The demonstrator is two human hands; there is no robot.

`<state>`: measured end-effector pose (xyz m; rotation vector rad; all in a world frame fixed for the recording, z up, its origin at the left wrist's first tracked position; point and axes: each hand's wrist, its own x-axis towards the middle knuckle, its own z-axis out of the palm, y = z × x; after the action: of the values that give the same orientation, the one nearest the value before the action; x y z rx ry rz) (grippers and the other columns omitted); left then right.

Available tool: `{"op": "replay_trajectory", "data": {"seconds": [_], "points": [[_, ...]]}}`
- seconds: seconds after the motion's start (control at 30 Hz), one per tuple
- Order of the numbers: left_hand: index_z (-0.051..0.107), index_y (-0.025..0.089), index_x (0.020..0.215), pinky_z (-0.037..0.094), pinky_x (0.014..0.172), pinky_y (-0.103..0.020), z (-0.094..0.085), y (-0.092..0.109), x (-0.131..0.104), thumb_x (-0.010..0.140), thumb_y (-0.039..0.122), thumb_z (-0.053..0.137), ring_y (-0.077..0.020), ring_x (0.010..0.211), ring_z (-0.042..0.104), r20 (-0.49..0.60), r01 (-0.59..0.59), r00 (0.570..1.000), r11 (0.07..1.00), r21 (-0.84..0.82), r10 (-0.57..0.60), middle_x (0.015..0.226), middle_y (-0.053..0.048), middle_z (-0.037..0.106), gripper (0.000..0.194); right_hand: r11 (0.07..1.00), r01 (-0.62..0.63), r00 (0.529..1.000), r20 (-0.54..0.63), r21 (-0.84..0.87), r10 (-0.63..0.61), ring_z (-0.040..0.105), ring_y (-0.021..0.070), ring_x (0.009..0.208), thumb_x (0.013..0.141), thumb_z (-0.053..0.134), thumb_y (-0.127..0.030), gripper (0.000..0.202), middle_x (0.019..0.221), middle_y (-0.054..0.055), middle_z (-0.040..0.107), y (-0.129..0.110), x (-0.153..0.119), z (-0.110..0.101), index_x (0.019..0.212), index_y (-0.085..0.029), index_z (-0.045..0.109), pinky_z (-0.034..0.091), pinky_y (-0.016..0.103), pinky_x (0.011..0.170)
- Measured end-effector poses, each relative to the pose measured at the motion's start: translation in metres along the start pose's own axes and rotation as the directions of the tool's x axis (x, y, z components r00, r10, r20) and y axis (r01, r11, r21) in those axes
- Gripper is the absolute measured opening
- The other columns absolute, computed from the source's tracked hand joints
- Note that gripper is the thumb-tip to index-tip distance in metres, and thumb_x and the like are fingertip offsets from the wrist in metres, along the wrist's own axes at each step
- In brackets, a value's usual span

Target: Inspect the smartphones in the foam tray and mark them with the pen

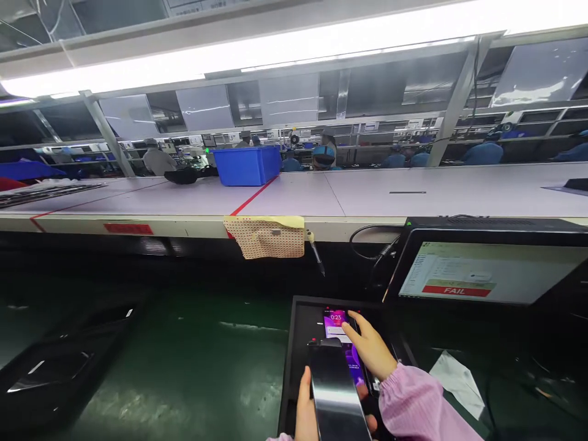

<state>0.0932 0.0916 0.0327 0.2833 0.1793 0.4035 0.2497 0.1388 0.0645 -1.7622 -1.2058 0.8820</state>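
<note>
My left hand (307, 409) grips a dark, glossy flat device (334, 392) at the bottom of the view, holding it over a black tray (299, 343). My right hand (370, 350), in a pink sleeve, reaches over a lit smartphone (338, 327) that lies in the tray. Its forefinger touches the purple screen, which reads 0:23. The lower part of the phone is hidden by the held device and my right hand.
A monitor (487, 272) at the right shows a red FAIL bar. A green mat (193, 367) covers the bench. Beyond runs a pale conveyor table (367, 196) with a blue bin (248, 165) and a hanging yellow perforated cloth (266, 236). Other workers sit beyond the table.
</note>
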Motion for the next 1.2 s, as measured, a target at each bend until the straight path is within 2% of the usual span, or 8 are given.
{"op": "replay_trajectory", "data": {"seconds": [0.1,0.17,0.33,0.5,0.6,0.73,0.9,1.2], "points": [[0.061,0.003,0.1,0.034,0.083,-0.042,0.008,-0.004,-0.001,0.068,0.076,0.017,-0.0298,0.077,0.061,0.018,0.079,0.997,0.993,0.086,-0.081,0.078,-0.017,0.067,0.091,0.988,0.155,0.97,0.186,0.018,-0.155,0.055,0.0243,0.104,0.073,0.053,-0.038,0.032,0.106,0.006,0.065,-0.019,-0.021,-0.005,0.097,-0.02,0.065,0.037,0.037,0.094],[0.063,0.004,0.096,0.035,0.081,-0.041,0.009,-0.009,-0.001,0.067,0.077,0.016,-0.0287,0.073,0.061,0.007,0.102,0.995,0.989,0.102,-0.104,0.076,-0.016,0.067,0.091,0.978,0.203,0.948,0.243,0.043,-0.207,0.06,0.024,0.094,0.071,0.056,-0.034,0.024,0.093,0.004,0.07,-0.026,-0.03,-0.006,0.087,-0.021,0.069,0.04,0.037,0.089],[0.06,0.004,0.096,0.036,0.073,-0.041,0.002,-0.023,0.004,0.061,0.081,0.011,-0.0279,0.064,0.06,-0.037,0.184,0.983,0.977,0.107,-0.181,0.072,-0.016,0.066,0.097,0.975,0.184,0.957,0.206,0.121,-0.206,0.062,0.0229,0.087,0.075,0.052,-0.032,0.028,0.088,0.007,0.069,-0.022,-0.037,-0.012,0.095,-0.018,0.066,0.044,0.038,0.082],[0.057,0.002,0.097,0.035,0.073,-0.041,0.003,-0.029,0.004,0.057,0.084,0.012,-0.0279,0.065,0.06,-0.106,0.239,0.967,0.969,0.07,-0.231,0.072,-0.017,0.065,0.101,0.955,0.219,0.954,0.163,0.198,-0.253,0.061,0.0237,0.087,0.074,0.057,-0.031,0.016,0.085,0.006,0.069,-0.016,-0.048,-0.021,0.078,-0.02,0.068,0.042,0.04,0.084],[0.055,0.002,0.101,0.034,0.074,-0.041,0.011,-0.027,0.0,0.058,0.083,0.012,-0.0289,0.068,0.061,-0.087,0.272,0.96,0.96,0.058,-0.267,0.075,-0.018,0.065,0.102,0.929,0.254,0.949,0.115,0.267,-0.293,0.059,0.0231,0.092,0.074,0.058,-0.031,0.013,0.091,0.007,0.067,-0.013,-0.058,-0.024,0.075,-0.021,0.066,0.04,0.039,0.087],[0.053,0.004,0.106,0.035,0.074,-0.041,0.019,-0.023,-0.003,0.065,0.079,0.012,-0.0302,0.074,0.062,-0.031,0.221,0.975,0.974,0.042,-0.22,0.082,-0.018,0.066,0.094,0.892,0.283,0.941,0.075,0.353,-0.329,0.051,0.0239,0.105,0.074,0.058,-0.034,0.014,0.101,0.006,0.063,-0.006,-0.072,-0.027,0.069,-0.023,0.063,0.033,0.04,0.093],[0.058,-0.001,0.096,0.036,0.077,-0.038,0.019,-0.025,-0.002,0.071,0.073,0.017,-0.0269,0.074,0.062,-0.056,0.115,0.991,0.992,-0.05,-0.118,0.078,-0.017,0.067,0.088,0.745,0.181,0.961,0.044,0.642,-0.272,0.042,0.0257,0.116,0.076,0.057,-0.035,0.013,0.1,0.004,0.062,0.0,-0.085,-0.028,0.068,-0.024,0.058,0.026,0.044,0.098],[0.058,0.003,0.099,0.037,0.07,-0.037,0.016,-0.026,-0.001,0.067,0.076,0.019,-0.0279,0.069,0.063,-0.094,0.162,0.982,0.986,-0.031,-0.164,0.076,-0.014,0.068,0.088,0.529,-0.021,0.982,0.118,0.848,-0.149,0.033,0.0256,0.124,0.076,0.057,-0.032,0.012,0.098,0.004,0.064,0.004,-0.09,-0.026,0.067,-0.024,0.056,0.017,0.046,0.103]]}}
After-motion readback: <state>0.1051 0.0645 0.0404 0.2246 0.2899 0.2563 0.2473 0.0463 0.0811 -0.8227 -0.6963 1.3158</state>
